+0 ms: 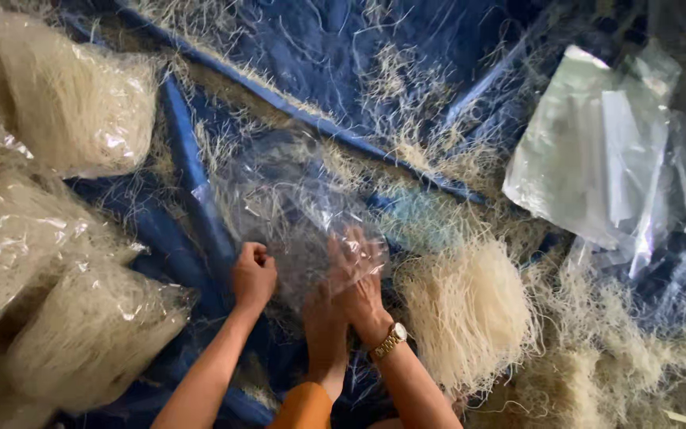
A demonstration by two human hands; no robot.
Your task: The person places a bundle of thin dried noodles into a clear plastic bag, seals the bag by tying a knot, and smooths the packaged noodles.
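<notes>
My left hand (253,276) is closed in a fist on the near edge of a clear plastic bag (295,202) that lies crumpled on a blue tarp (200,230). My right hand (361,295), with a gold wristwatch, grips the bag's other edge, and its fingers show through the plastic. A loose bundle of pale dry thin noodles (466,306) lies just right of my right hand. Between my forearms, a bare foot and an orange garment (305,405) are in view.
Several filled bags of noodles (65,103) are stacked along the left side. A pile of flat empty clear bags (597,159) lies at the upper right. Broken noodle strands (629,357) are scattered over the tarp's folds, thickest at the lower right.
</notes>
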